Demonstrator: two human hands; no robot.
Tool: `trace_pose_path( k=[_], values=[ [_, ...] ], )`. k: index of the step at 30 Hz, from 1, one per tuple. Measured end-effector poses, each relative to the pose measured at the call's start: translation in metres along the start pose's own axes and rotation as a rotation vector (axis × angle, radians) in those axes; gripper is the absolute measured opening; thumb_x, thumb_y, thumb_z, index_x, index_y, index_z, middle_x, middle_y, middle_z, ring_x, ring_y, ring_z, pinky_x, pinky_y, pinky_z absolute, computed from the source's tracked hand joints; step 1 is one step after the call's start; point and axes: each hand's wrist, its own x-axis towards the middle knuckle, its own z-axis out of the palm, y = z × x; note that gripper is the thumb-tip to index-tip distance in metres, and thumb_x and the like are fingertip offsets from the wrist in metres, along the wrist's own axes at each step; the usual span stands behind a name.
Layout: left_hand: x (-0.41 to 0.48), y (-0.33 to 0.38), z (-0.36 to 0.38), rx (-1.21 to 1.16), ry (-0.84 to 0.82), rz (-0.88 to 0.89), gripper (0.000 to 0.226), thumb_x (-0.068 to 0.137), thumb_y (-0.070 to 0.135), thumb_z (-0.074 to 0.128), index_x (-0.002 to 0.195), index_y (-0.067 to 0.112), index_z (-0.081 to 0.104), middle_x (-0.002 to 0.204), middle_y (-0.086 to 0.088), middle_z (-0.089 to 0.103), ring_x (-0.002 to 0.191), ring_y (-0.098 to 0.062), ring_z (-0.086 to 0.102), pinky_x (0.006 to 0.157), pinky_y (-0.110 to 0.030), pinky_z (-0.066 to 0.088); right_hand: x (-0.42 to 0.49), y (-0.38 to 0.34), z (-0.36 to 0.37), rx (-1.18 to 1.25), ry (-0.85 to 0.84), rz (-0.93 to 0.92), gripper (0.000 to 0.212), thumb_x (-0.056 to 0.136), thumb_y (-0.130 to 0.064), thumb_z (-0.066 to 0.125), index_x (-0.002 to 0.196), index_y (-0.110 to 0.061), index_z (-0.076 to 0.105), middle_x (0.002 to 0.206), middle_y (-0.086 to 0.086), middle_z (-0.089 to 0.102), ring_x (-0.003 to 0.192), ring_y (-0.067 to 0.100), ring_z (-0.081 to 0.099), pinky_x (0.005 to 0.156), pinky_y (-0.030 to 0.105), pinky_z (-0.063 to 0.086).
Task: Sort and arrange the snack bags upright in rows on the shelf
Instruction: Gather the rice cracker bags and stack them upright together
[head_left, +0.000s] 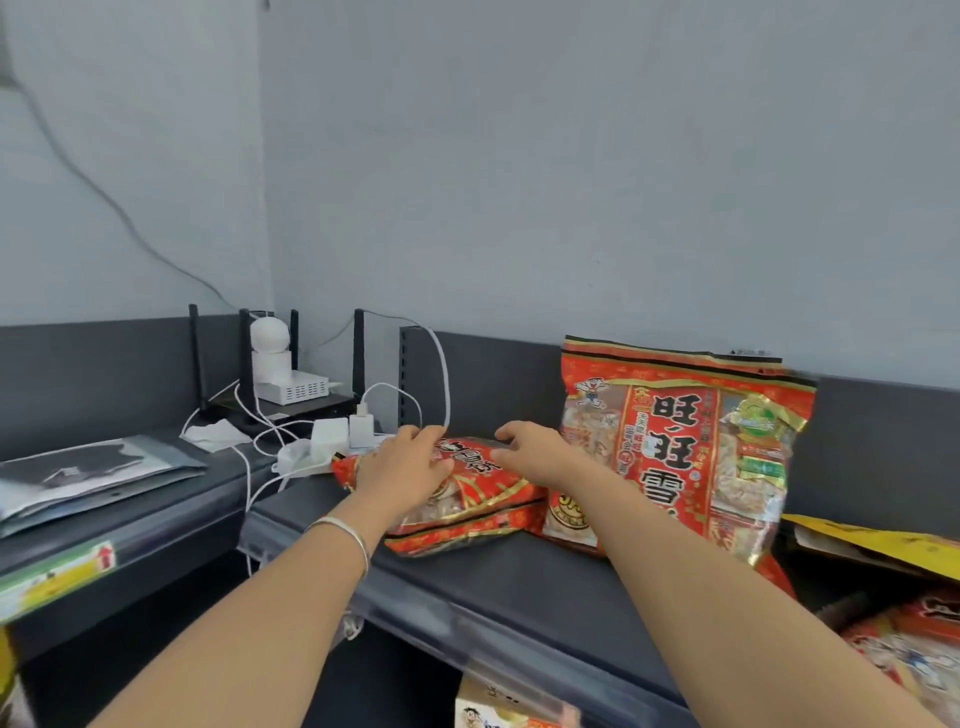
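Since the flat red plastic snack bag (467, 493) lies on the dark grey shelf (519, 587) just beside white chargers and cables (332, 434), left hand (405, 467) gripping its far edge, right hand (540, 452) curled there, grip unclear, standing it may snag cables or topple the tall upright red bag (685, 447).

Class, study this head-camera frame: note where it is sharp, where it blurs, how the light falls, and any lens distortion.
Head view: soft, even light, no hard shadows; print on the standing bag is sharp, the lying bag softer; the bags at lower right and the shelf's front edge are blurred; the wall corner leans, likely a wide-lens effect.
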Motion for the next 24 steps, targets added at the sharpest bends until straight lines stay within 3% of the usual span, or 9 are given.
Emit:
trace_pose_path(
  k=[4,12,16,19,24],
  values=[
    [0.02,-0.029,0.003,-0.102,-0.113,-0.119,0.057,0.094,0.051,0.04,0.145,0.029,0.027,0.148,-0.008,0.032,0.131,-0.029,0.04,0.102,-0.045,0.039,0.031,-0.008,0.018,-0.052,-0.013,0.074,0.052,0.097,-0.027,0.049,0.144,-0.007,0.038,0.146,0.012,0.043,0.132,0.027,0.042,0.104,0.033,0.036],
    [0.059,-0.036,0.022,-0.078,-0.07,0.005,0.049,0.094,0.052,0.037,0.139,0.033,0.037,0.144,-0.003,0.04,0.13,-0.026,0.042,0.106,-0.052,0.032,0.08,-0.005,0.045,-0.169,-0.002,0.286,0.054,0.096,-0.047,0.044,0.137,-0.011,0.044,0.138,0.014,0.048,0.122,0.032,0.049,0.101,0.045,0.043],
    [0.063,-0.05,0.033,-0.055,-0.124,-0.049,0.051,0.093,0.059,0.03,0.138,0.034,0.037,0.142,-0.002,0.044,0.127,-0.027,0.043,0.102,-0.049,0.033,0.093,-0.002,0.047,-0.167,-0.048,0.456,0.064,0.095,-0.059,0.034,0.137,-0.012,0.044,0.136,0.013,0.051,0.122,0.033,0.049,0.104,0.051,0.038],
    [0.057,-0.053,0.042,-0.036,-0.055,-0.107,0.051,0.092,0.059,0.025,0.133,0.036,0.041,0.138,-0.001,0.048,0.126,-0.027,0.042,0.1,-0.051,0.027,0.101,-0.005,0.053,-0.113,-0.092,0.543,0.071,0.091,-0.066,0.03,0.138,-0.015,0.045,0.135,0.011,0.053,0.122,0.033,0.05,0.105,0.049,0.037],
    [0.049,-0.052,0.046,-0.097,0.082,-0.097,0.048,0.092,0.059,0.026,0.131,0.036,0.044,0.137,0.002,0.048,0.126,-0.023,0.041,0.103,-0.051,0.023,0.102,-0.011,0.054,-0.117,0.116,0.613,0.048,0.094,-0.053,0.043,0.122,-0.016,0.053,0.123,0.008,0.058,0.116,0.033,0.052,0.103,0.05,0.033]
  ],
)
